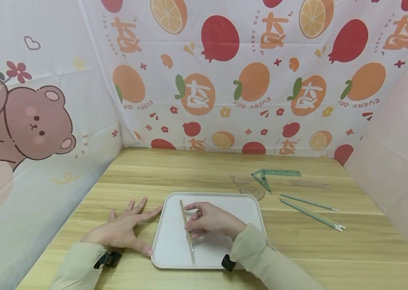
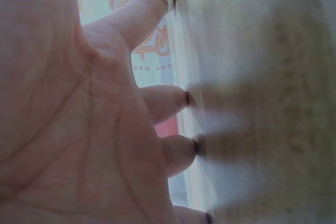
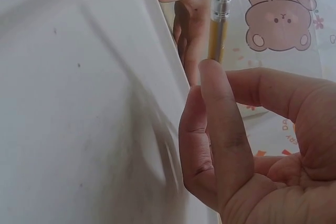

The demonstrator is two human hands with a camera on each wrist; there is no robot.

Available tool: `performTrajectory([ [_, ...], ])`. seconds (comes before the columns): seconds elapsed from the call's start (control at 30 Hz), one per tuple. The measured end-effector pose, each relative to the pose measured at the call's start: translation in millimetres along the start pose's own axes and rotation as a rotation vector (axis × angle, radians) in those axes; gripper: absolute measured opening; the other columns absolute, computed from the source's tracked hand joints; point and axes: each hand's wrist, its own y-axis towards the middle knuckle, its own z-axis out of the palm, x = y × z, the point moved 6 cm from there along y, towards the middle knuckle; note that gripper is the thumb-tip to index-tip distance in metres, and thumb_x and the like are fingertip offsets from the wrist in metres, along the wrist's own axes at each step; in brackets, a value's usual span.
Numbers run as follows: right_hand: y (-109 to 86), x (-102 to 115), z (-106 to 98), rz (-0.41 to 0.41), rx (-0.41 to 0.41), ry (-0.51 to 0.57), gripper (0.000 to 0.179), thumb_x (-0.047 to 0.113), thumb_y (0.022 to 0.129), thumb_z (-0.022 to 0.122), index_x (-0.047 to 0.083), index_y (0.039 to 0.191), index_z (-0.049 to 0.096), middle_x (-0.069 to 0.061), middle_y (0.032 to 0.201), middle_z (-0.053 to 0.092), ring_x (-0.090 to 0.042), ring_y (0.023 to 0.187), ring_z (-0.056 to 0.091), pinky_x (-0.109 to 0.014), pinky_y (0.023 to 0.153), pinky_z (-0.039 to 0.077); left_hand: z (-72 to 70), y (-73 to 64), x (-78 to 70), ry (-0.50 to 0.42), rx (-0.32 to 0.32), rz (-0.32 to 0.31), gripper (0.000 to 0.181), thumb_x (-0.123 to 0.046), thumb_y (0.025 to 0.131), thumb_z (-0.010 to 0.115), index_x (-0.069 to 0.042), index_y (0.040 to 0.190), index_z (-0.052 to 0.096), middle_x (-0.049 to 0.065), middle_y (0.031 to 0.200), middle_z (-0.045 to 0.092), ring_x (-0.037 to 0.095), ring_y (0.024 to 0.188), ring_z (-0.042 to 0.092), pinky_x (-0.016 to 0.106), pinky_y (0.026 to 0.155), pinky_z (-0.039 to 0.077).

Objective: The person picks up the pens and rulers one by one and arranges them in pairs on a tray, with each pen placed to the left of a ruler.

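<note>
A yellow pencil (image 1: 184,213) with a white eraser is pinched between the thumb and fingers of my right hand (image 1: 209,220), over the left part of a white tray (image 1: 225,251). In the right wrist view the eraser end of the pencil (image 3: 218,19) sticks up past my thumb tip, its metal band showing. My left hand (image 1: 122,227) lies spread on the table along the tray's left side, thumb and index fingertip right at the rim. The left wrist view shows its palm (image 2: 94,119) with fingertips down on the tabletop.
Right of the tray lie several pencils (image 1: 309,213), green and yellow. Behind them are a green set square (image 1: 262,179), a green ruler (image 1: 283,172), a clear protractor (image 1: 252,192) and a clear ruler (image 1: 310,185). Printed cloth (image 1: 225,92) walls the wooden table (image 1: 175,169) at the back and sides.
</note>
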Motion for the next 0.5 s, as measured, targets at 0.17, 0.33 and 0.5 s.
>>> performTrajectory([
  [0.17, 4.0, 1.1, 1.1, 0.015, -0.006, 0.006, 0.062, -0.002, 0.093, 0.078, 0.004, 0.150, 0.055, -0.010, 0.098, 0.068, -0.014, 0.074, 0.070, -0.025, 0.070, 0.065, 0.5, 1.2, 2.1, 0.004, -0.001, 0.001, 0.122, -0.064, 0.063, 0.096, -0.036, 0.167, 0.039, 0.037, 0.175, 0.010, 0.075, 0.153, 0.003, 0.103, 0.096, -0.003],
  [0.33, 7.2, 3.9, 3.5, 0.020, -0.007, 0.008, 0.061, -0.002, 0.093, 0.078, 0.003, 0.149, 0.056, -0.009, 0.097, 0.067, -0.014, 0.072, 0.070, -0.025, 0.069, 0.065, 1.4, 1.3, 2.2, 0.007, -0.004, 0.005, 0.122, -0.066, 0.062, 0.095, -0.036, 0.167, 0.039, 0.037, 0.174, 0.011, 0.075, 0.153, 0.004, 0.103, 0.096, -0.003],
  [0.5, 9.5, 6.7, 7.3, 0.015, -0.002, 0.002, 0.061, -0.002, 0.092, 0.078, 0.000, 0.149, 0.055, -0.008, 0.096, 0.066, -0.012, 0.071, 0.070, -0.025, 0.070, 0.066, 1.0, 1.0, 1.6, 0.012, 0.001, 0.009, 0.122, -0.066, 0.063, 0.095, -0.035, 0.167, 0.038, 0.038, 0.174, 0.011, 0.076, 0.153, 0.003, 0.103, 0.096, -0.004],
])
